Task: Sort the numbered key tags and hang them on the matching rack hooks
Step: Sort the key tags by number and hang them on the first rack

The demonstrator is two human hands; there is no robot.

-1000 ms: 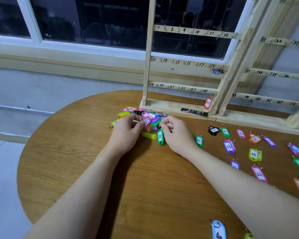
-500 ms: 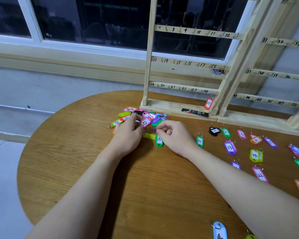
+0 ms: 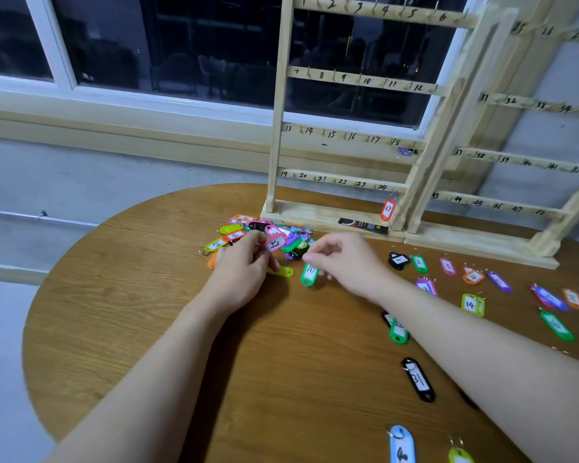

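Moved since half a second ago: right hand (image 3: 343, 262) has shifted toward 3 o'clock, clear of the green tag marked 10 (image 3: 309, 274), which now lies in full view on the desk (image 3: 131, 295); the camera has tipped upward, bringing the rack's top row of hooks into view.

Left hand (image 3: 244, 272): fingers curled, pinching a pink tag marked 27 (image 3: 275, 242) at the near edge of the tag pile (image 3: 264, 233).

Right hand: fingers (image 3: 310, 253) loosely curled, tips drawn together just above and to 3 o'clock of the green tag; whether they pinch its ring cannot be told.

Tag pile: mixed colours, at 12 o'clock of the left hand, just in front of the wooden rack (image 3: 348, 135)'s base.

Yellow tag (image 3: 283, 271): on the desk between the hands, touching the left hand.

Sorted tags: laid in rows at 3 o'clock of the right hand, including black tag 1 (image 3: 397, 260), green tag 2 (image 3: 419, 263), pink tag 3 (image 3: 448, 266), lime tag 14 (image 3: 472, 305).

Black tag 31 (image 3: 418, 379): on the desk at 5 o'clock, beside the right forearm.

Red tag 37 (image 3: 388, 209): hanging at the rack's lower right corner.
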